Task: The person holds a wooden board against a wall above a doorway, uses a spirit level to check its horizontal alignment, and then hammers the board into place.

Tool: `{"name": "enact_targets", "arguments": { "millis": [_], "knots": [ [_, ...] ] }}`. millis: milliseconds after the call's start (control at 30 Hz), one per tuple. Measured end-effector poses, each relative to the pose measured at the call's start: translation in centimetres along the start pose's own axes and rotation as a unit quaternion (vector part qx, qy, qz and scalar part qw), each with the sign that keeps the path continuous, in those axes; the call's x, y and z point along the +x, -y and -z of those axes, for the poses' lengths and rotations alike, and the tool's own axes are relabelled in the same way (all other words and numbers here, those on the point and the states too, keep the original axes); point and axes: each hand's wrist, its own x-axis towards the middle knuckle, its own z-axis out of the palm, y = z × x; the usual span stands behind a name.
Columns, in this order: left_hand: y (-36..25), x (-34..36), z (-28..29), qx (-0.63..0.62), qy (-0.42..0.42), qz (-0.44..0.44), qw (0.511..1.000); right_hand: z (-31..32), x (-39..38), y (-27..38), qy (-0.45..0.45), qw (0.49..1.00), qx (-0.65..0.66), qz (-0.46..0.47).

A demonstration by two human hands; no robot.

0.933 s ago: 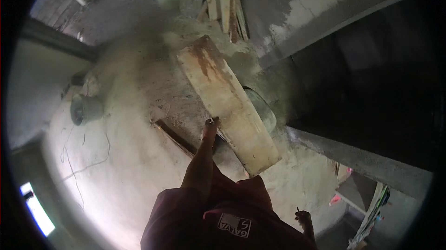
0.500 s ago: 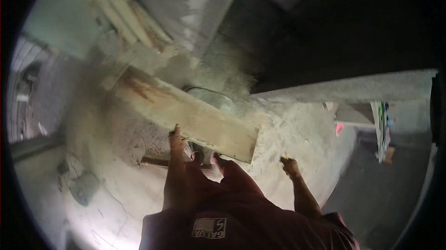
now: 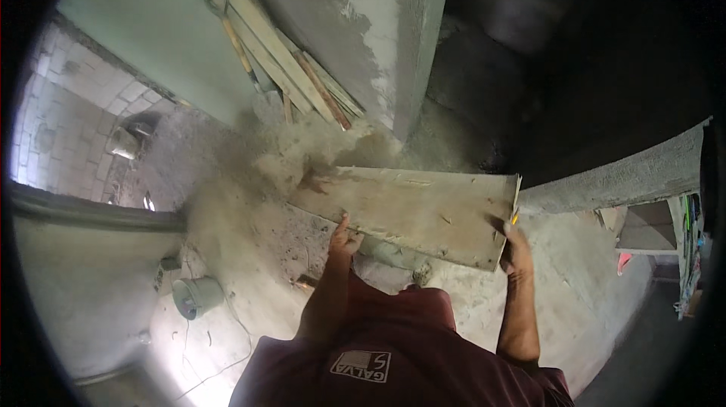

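Note:
A long, wide wooden board (image 3: 416, 210), pale with dark stains at its left end, is held tilted in front of me. My left hand (image 3: 345, 239) grips its near edge left of the middle, with a finger over the top face. At the board's right end, my right hand (image 3: 518, 252) is closed on the corner. A slim yellow object (image 3: 514, 219), too small to name surely, pokes out by the right hand's fingers. The rest of the fingers are hidden.
A shovel (image 3: 233, 37) and several planks (image 3: 265, 44) lean against the wall at the far left. On the dusty floor at left stands a bucket (image 3: 198, 297) near a thin cord (image 3: 227, 368). A low concrete wall (image 3: 620, 170) runs along the right.
My right hand has moved from beside the board onto its right end. The board has shifted right and turned more level across the view. My left hand keeps its hold.

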Motion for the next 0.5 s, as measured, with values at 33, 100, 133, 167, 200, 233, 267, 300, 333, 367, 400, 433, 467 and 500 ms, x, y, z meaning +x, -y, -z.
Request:
{"name": "enact_targets", "arguments": {
  "millis": [33, 100, 133, 167, 200, 233, 267, 300, 333, 367, 400, 433, 467, 500],
  "knots": [
    [0.2, 0.3, -1.6, -0.110, -0.001, 0.047, 0.993, -1.9, 0.3, 2.4, 0.003, 0.986, -0.164, 0.018],
    [-0.5, 0.8, -4.0, -0.217, 0.008, 0.099, 0.971, -6.8, 1.4, 4.9, -0.036, 0.974, -0.216, 0.060],
    [-0.9, 0.7, -4.8, -0.176, -0.005, 0.074, 0.982, -9.0, 1.9, 5.2, -0.069, 0.957, -0.266, 0.093],
    [-1.4, 0.1, -5.4, -0.133, -0.017, 0.053, 0.990, -10.6, 1.9, 5.0, -0.078, 0.956, -0.266, 0.101],
    [-2.5, -0.2, -6.0, -0.137, -0.021, 0.146, 0.979, -12.0, 2.1, 5.0, -0.068, 0.946, -0.298, 0.108],
    [-4.7, 0.8, -7.4, -0.136, -0.017, 0.236, 0.962, -13.8, 3.0, 5.7, -0.060, 0.933, -0.332, 0.123],
    [-5.8, 1.7, -8.5, -0.105, 0.002, 0.276, 0.955, -15.1, 4.6, 5.2, -0.054, 0.840, -0.524, 0.132],
    [-6.7, 2.7, -8.2, -0.077, 0.017, 0.275, 0.958, -20.4, 5.0, 5.3, -0.036, 0.770, -0.631, 0.088],
    [-8.1, 4.2, -9.0, -0.041, 0.052, 0.271, 0.960, -23.2, 6.3, 4.7, 0.014, 0.702, -0.695, 0.156],
    [-9.0, 5.8, -10.5, -0.004, 0.090, 0.265, 0.960, -27.1, 7.4, 3.7, -0.102, 0.766, -0.616, 0.153],
    [-9.2, 6.7, -12.2, 0.030, 0.112, 0.272, 0.955, -27.1, 9.9, 2.3, -0.074, 0.770, -0.600, 0.205],
    [-10.3, 7.5, -13.6, 0.053, 0.125, 0.260, 0.956, -29.9, 10.6, 2.3, -0.053, 0.788, -0.584, 0.189],
    [-11.5, 7.6, -13.5, 0.075, 0.124, 0.241, 0.960, -31.8, 11.2, 1.3, -0.036, 0.744, -0.601, 0.289],
    [-12.9, 7.0, -12.4, 0.094, 0.104, 0.219, 0.966, -33.1, 10.3, 1.6, 0.006, 0.713, -0.638, 0.293]
  ]
}}
